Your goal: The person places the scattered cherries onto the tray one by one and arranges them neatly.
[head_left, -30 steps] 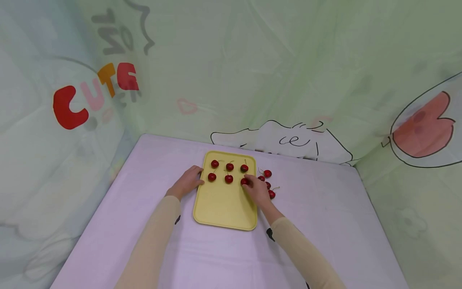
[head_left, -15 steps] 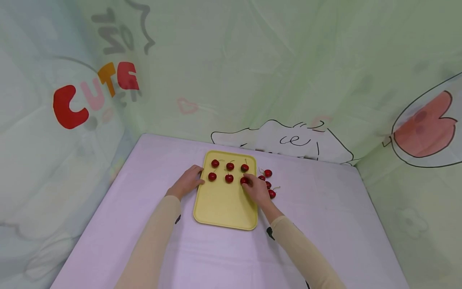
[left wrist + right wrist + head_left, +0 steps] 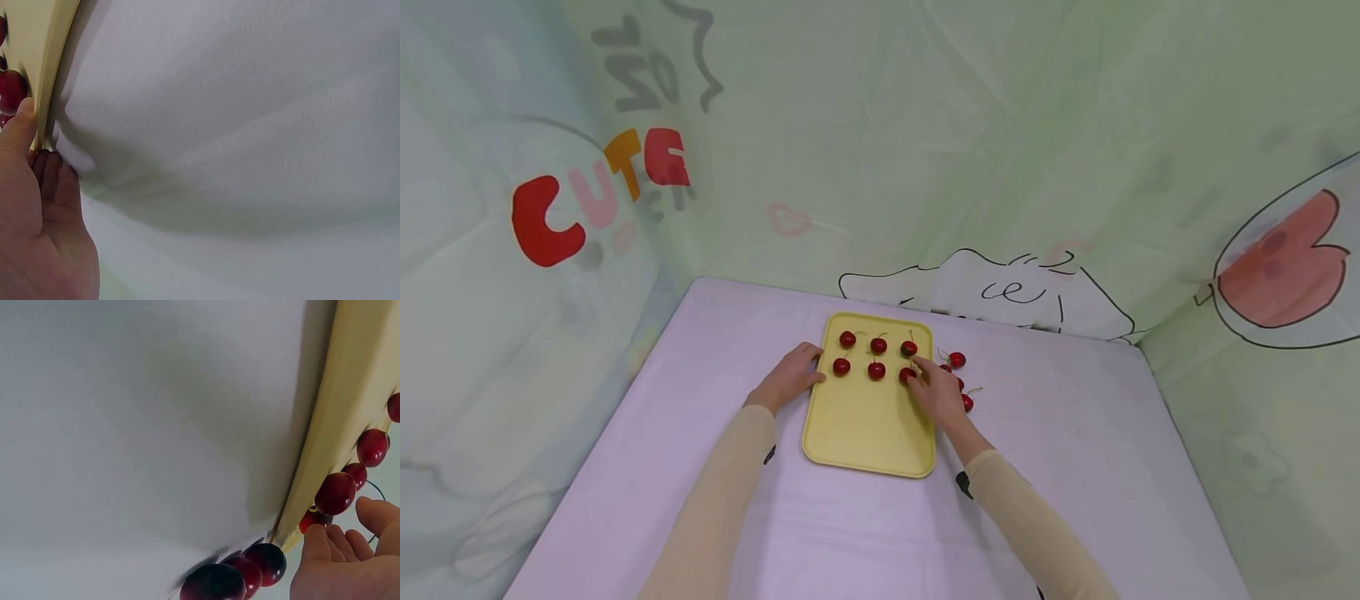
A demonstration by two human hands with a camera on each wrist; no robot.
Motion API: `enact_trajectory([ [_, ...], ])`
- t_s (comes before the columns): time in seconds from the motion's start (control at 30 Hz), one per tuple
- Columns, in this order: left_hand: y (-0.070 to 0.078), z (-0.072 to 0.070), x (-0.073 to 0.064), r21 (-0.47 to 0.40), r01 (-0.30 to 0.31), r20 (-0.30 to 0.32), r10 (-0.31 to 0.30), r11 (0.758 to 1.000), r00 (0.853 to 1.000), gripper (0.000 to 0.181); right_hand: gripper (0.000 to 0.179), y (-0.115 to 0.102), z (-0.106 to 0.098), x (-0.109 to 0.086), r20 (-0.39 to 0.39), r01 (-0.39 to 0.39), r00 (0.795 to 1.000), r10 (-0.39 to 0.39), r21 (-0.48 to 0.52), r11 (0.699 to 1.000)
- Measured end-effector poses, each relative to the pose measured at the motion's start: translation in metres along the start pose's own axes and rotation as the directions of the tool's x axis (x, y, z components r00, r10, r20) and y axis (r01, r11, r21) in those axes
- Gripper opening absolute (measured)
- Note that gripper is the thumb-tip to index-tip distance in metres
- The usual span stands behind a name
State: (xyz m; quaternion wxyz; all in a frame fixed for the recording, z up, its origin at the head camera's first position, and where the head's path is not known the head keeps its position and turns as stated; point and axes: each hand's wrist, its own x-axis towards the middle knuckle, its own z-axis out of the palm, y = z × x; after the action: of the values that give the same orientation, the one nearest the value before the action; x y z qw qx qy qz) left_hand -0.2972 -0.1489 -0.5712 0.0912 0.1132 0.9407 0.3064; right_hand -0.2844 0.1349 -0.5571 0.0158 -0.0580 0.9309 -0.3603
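A yellow rectangular tray (image 3: 865, 429) bears red cherries with stems, set in two rows of three across its far half. My left hand (image 3: 786, 380) grips the tray's left edge; in the left wrist view, the thumb lies over the rim (image 3: 49, 75) and the fingers are on its outer side. Over the tray's right side, my right hand (image 3: 938, 395) is beside the nearer row's right cherry (image 3: 906, 376). Thumb and fingers stand apart around that cherry, and the right wrist view has a gap between the thumb and the cherry (image 3: 335, 493).
Several loose cherries (image 3: 957, 360) lie on the purple-white tablecloth (image 3: 1060, 433) just right of the tray, partly hidden behind my right hand. Printed fabric walls (image 3: 880, 167) rise behind and at both sides of the table.
My right thumb and fingers have spread and let go of the cherry, which sits on the tray. The right hand has shifted slightly to the right. My left hand keeps its place.
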Motion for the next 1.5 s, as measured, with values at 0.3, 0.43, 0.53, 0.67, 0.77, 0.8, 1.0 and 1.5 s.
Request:
enact_trajectory([
  [0.3,0.001,-0.001,0.000,0.005,-0.017,-0.001,0.017,1.000,1.000,0.051,0.046,0.007,-0.020,-0.010,-0.061,0.023,0.998,-0.018,0.072,0.997],
  [0.43,0.001,-0.001,0.000,0.002,-0.010,0.002,0.010,1.000,1.000,0.051,0.050,0.014,-0.030,-0.015,-0.072,-0.001,0.997,0.008,0.101,0.995],
  [0.53,0.001,-0.001,0.000,0.000,-0.011,-0.001,0.011,1.000,1.000,0.051,0.054,0.020,-0.037,-0.018,-0.074,-0.044,0.996,0.055,0.136,0.990],
  [0.67,-0.001,0.000,0.000,-0.005,-0.017,-0.004,0.017,1.000,1.000,0.051,0.059,0.028,-0.046,-0.025,-0.073,-0.109,0.990,0.122,0.167,0.980],
  [0.77,-0.002,0.001,0.001,-0.003,-0.021,-0.004,0.021,1.000,1.000,0.051,0.060,0.034,-0.052,-0.031,-0.081,-0.130,0.986,0.146,0.171,0.977],
  [0.8,-0.002,0.001,0.001,0.000,-0.022,-0.003,0.022,1.000,1.000,0.051,0.060,0.036,-0.055,-0.033,-0.087,-0.128,0.986,0.146,0.179,0.975],
  [1.0,-0.003,0.001,0.002,0.003,-0.020,0.001,0.020,1.000,1.000,0.051,0.062,0.055,-0.063,-0.041,-0.116,-0.113,0.985,0.130,0.148,0.983],
  [1.5,-0.007,0.005,0.006,0.019,-0.021,0.003,0.021,1.000,1.000,0.051,0.063,0.080,-0.058,-0.059,-0.042,-0.150,0.988,0.151,0.043,0.988],
])
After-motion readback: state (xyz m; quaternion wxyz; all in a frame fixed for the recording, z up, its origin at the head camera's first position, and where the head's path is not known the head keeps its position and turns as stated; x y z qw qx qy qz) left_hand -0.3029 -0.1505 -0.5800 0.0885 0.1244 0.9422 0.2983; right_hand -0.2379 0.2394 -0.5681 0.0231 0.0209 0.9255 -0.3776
